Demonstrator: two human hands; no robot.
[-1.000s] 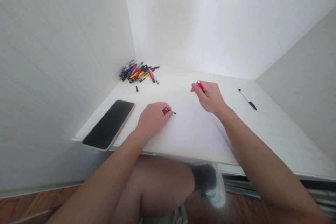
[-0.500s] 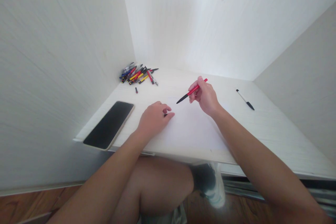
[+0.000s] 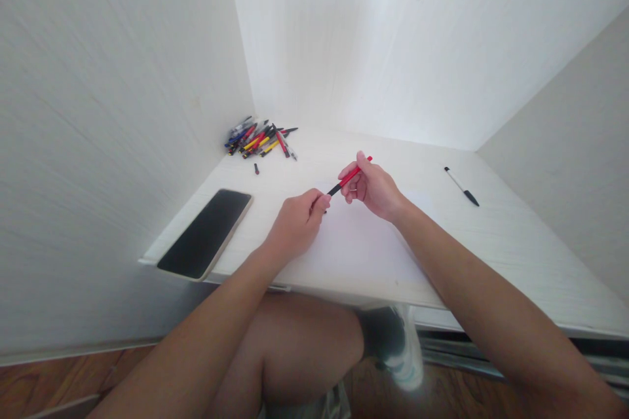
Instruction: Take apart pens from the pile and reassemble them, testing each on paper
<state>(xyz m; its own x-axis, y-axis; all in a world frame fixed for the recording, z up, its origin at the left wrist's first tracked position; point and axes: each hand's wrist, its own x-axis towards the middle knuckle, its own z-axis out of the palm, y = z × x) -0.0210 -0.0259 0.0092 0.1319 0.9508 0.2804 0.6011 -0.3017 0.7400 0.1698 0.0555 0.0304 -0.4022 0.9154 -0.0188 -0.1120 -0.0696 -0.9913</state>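
While the left hand [image 3: 297,222] is pinching the black end of a red-and-black pen [image 3: 350,175] between thumb and forefinger, the right hand [image 3: 376,191] is gripping its red barrel, the lower fingers curling loosely beneath. The pen is slanting from near left to far right, its red tip poking out beyond the right thumb. A small dark bit [image 3: 325,212] is showing just under the left fingertips; what it belongs to, I cannot tell. Both hands are working above a white sheet [image 3: 363,245], which is lying close to the near edge of the desk [image 3: 521,262].

To the right, a wide stretch of desktop is separating the right hand from a white-and-black pen [image 3: 462,186], which is lying near the right wall [image 3: 570,144]. On the far side, a strip of desktop is running between the hands and the back wall [image 3: 363,46]. On the left, the room is narrowing: a phone [image 3: 205,234] is lying near the left hand, its near end reaching the desk's edge, and a heap of pens [image 3: 260,137] is filling the far left corner, with a small dark piece [image 3: 256,169] lying just nearer.

Compared with half a second ago, when the black end was pointing free above the sheet, the left fingers are now closing on it. The heap and the phone are staying put.
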